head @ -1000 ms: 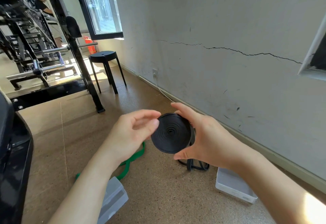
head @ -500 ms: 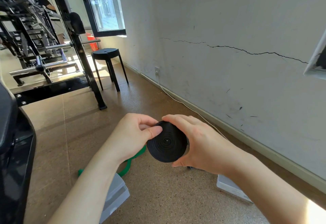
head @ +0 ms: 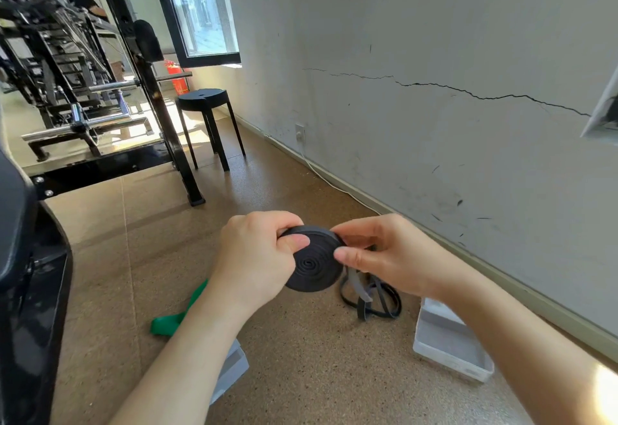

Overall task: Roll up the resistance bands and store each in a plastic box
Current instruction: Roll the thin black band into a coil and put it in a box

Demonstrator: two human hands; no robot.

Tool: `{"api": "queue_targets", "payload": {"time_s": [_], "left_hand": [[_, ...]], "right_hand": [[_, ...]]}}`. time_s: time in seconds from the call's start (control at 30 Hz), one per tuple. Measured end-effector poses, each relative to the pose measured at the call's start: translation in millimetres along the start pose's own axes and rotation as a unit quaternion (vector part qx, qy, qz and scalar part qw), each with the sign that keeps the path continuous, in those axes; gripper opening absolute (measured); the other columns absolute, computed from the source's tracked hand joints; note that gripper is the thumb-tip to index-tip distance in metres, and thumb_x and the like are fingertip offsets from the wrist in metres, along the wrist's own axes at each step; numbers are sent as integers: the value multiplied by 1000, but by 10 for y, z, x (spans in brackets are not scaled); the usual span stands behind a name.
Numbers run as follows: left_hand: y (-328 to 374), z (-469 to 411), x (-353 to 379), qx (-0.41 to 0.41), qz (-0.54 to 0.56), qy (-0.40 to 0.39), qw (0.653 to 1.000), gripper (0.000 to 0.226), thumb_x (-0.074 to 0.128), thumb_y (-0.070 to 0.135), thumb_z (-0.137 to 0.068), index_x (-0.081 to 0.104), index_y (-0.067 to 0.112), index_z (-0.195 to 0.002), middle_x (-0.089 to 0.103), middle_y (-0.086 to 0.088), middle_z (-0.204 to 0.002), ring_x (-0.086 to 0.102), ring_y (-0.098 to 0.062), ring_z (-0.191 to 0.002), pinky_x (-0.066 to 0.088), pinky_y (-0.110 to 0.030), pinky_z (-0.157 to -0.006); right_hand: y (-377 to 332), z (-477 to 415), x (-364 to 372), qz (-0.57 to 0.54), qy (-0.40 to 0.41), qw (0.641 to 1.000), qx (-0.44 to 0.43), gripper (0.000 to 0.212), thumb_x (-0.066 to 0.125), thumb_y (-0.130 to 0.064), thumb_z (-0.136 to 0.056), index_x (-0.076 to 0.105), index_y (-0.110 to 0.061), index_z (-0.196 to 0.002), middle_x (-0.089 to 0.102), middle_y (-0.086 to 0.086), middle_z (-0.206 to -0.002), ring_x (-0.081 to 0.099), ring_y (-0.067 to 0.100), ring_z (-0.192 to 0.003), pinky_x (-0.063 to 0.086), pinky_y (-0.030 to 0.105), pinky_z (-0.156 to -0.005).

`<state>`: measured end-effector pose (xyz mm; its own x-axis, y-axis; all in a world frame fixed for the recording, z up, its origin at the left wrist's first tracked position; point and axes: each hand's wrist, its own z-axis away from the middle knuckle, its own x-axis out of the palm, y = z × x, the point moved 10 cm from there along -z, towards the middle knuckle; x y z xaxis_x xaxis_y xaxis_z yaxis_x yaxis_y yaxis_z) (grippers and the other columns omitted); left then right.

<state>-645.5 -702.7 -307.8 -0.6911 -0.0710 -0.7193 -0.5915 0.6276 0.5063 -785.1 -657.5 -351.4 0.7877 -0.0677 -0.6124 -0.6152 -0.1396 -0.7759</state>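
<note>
Both hands have closed in on the black coil [head: 314,267], left hand [head: 254,260] gripping it, right hand [head: 388,254] pinching its rim; I'd keep tension while winding in the loose tail [head: 368,297].

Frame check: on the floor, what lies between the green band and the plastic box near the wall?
Head view: loose black band loops lie there, nearer the plastic box than the green band.
</note>
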Motion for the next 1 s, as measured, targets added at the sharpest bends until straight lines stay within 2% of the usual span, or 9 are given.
{"api": "queue_targets", "payload": {"time_s": [0.17, 0.3, 0.37, 0.5, 0.6, 0.7, 0.8, 0.93, 1.0], "left_hand": [[16, 4, -74, 5, 38, 48, 998, 10, 73, 15, -81, 66, 23, -83, 67, 1, -65, 60, -21, -68, 53, -42, -66], [-87, 5, -97, -29, 85, 70, 993, 6, 71, 20, -81, 71, 26, -83, 70, 7, -68, 66, -15, -72, 56, -40, -70], [-158, -3, -92, -56, 115, 80, 988, 13, 72, 15, -82, 75, 27, -84, 71, 13, -73, 67, -5, -75, 57, -31, -74], [-231, 18, -67, -104, 222, 101, 964, 24, 71, 7, -82, 72, 30, -92, 66, 26, -73, 64, 13, -74, 48, -3, -66], [-267, 45, 12, -132, 318, 98, 934, 30, 67, 3, -84, 68, 33, -85, 71, 23, -70, 68, 6, -77, 51, -10, -67], [-327, 77, 176, -178, 352, 62, 917, 21, 66, 4, -86, 71, 24, -91, 75, 10, -77, 71, -7, -76, 53, -21, -67], [-295, 83, 391, -189, 320, -48, 927, 19, 63, 2, -88, 70, 19, -95, 75, 4, -80, 71, -15, -81, 58, -25, -66], [50, 45, 280, -11, 53, -89, 995, 38, 65, 6, -84, 67, 37, -106, 68, 22, -100, 57, 5, -96, 37, 0, -81], [190, 64, 288, 45, -7, -107, 993, 31, 67, 20, -84, 66, 40, -108, 67, 22, -99, 55, 3, -92, 40, -4, -79]], "right_hand": [[158, 5, -180, 55, 45, 997, 41, 22, 75, -29, -83, 75, -25, -105, 74, -16, -91, 67, -9, -83, 53, 11, -78], [173, 4, -166, 0, 60, 998, 28, 27, 79, -33, -79, 76, -20, -102, 76, -8, -91, 71, 2, -85, 58, 28, -83], [118, 15, -226, -9, 105, 994, 3, 22, 77, -30, -81, 76, -18, -99, 75, -7, -86, 71, 5, -80, 59, 32, -79], [-38, 74, -339, -51, 169, 983, -46, 10, 73, -21, -86, 75, -25, -96, 66, -10, -76, 61, 5, -65, 51, 21, -61], [-30, 91, -364, -142, 167, 975, -27, 16, 73, -18, -86, 74, -26, -100, 69, 1, -84, 68, 18, -73, 59, 30, -62], [-83, 127, -435, -59, 193, 979, -37, 13, 72, -17, -87, 75, -24, -97, 69, -6, -77, 67, 10, -73, 58, 31, -74], [-238, 170, -437, 142, 204, 966, -71, 11, 69, -15, -88, 75, -18, -97, 62, -8, -79, 57, 10, -72, 50, 29, -69], [-372, 147, -208, 269, 143, 943, -134, 7, 65, -11, -87, 70, -12, -92, 56, 1, -83, 55, 23, -75, 48, 36, -65], [-423, 148, -145, 296, 137, 931, -161, 8, 67, -9, -83, 70, -10, -90, 58, 4, -81, 58, 27, -73, 50, 37, -61]]}}
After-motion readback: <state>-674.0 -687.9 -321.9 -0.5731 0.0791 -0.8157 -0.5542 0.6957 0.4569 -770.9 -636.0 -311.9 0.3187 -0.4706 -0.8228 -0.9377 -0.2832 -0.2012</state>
